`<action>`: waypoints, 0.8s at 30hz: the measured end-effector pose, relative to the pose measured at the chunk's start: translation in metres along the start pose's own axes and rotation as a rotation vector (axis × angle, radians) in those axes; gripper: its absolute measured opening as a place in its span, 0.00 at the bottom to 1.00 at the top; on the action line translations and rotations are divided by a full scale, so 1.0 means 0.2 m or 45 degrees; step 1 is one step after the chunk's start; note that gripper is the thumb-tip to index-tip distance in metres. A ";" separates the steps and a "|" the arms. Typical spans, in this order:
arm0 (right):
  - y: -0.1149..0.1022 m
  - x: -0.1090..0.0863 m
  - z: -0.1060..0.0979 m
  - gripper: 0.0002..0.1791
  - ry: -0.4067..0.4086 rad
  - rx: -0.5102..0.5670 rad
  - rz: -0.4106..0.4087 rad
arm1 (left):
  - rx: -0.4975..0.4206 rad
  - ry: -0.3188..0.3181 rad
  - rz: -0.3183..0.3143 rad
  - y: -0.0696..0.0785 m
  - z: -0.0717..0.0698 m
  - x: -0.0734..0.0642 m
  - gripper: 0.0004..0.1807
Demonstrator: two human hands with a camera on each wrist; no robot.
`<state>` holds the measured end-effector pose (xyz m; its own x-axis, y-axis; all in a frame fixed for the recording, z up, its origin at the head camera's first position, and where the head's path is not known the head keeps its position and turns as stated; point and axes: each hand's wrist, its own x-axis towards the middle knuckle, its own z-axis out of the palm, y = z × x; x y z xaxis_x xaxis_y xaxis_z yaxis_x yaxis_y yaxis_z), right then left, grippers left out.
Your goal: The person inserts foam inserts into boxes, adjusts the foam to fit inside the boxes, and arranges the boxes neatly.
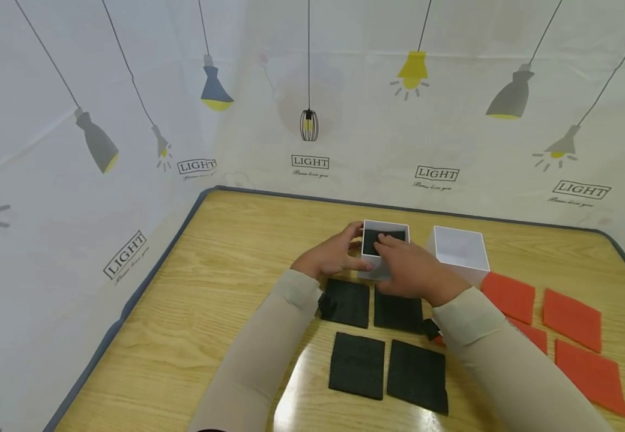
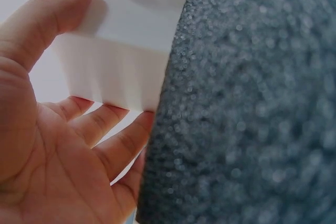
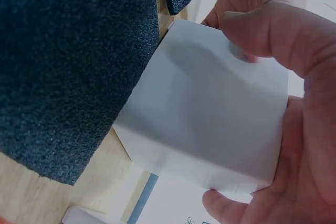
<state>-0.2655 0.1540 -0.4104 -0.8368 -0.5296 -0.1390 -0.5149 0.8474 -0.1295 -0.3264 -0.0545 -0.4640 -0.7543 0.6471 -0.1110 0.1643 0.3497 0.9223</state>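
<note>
On wood-grain table (image 1: 209,270), gripping white open-topped box (image 3: 207,103) with left hand (image 1: 331,254) and right hand (image 1: 412,268), black foam square (image 1: 370,241) inside

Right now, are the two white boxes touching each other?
Apart: the head view shows a strip of table between the rims of the left box and the right box.

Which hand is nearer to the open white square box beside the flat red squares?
Right. The right hand is left of that box, over the second white square box; the left hand, farther, grips the second box's left side.
</note>
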 end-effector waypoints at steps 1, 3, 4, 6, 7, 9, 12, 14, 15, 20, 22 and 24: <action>0.00 0.00 0.00 0.46 -0.008 0.000 0.001 | 0.000 0.001 -0.001 0.00 0.00 0.00 0.55; 0.00 0.00 0.00 0.45 -0.017 -0.006 -0.002 | 0.001 0.002 -0.005 0.00 0.00 0.00 0.55; 0.00 0.00 0.00 0.45 -0.021 -0.008 -0.004 | 0.004 0.004 -0.008 0.00 0.00 0.00 0.56; 0.00 0.00 0.00 0.44 -0.019 -0.014 -0.010 | 0.002 0.005 -0.010 0.00 0.00 0.00 0.56; 0.00 0.00 0.00 0.44 -0.010 -0.016 -0.015 | -0.002 0.005 -0.010 0.00 0.00 0.00 0.56; 0.00 0.00 0.00 0.45 0.012 -0.006 -0.018 | -0.009 0.006 -0.007 0.00 0.00 0.00 0.55; 0.00 -0.01 0.00 0.46 0.056 0.016 -0.023 | -0.022 0.002 -0.001 0.00 0.00 0.00 0.55; 0.01 -0.03 0.00 0.48 0.077 0.043 -0.018 | -0.025 0.000 0.001 0.00 0.00 0.00 0.55; 0.01 -0.04 0.00 0.48 0.088 0.058 -0.016 | -0.027 -0.002 0.001 0.00 0.00 0.00 0.55; 0.01 -0.12 -0.05 0.49 0.129 0.148 0.012 | -0.034 -0.003 0.006 0.00 0.00 0.00 0.54; 0.01 -0.17 -0.07 0.49 0.138 0.185 0.029 | -0.024 -0.001 0.007 0.00 0.00 0.00 0.55; 0.01 -0.21 -0.08 0.49 0.152 0.222 0.036 | -0.003 0.004 0.007 0.00 0.00 0.00 0.55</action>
<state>-0.2338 0.1783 -0.3883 -0.8719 -0.4887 -0.0293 -0.4594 0.8374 -0.2963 -0.3268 -0.0544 -0.4631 -0.7554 0.6468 -0.1048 0.1667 0.3444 0.9239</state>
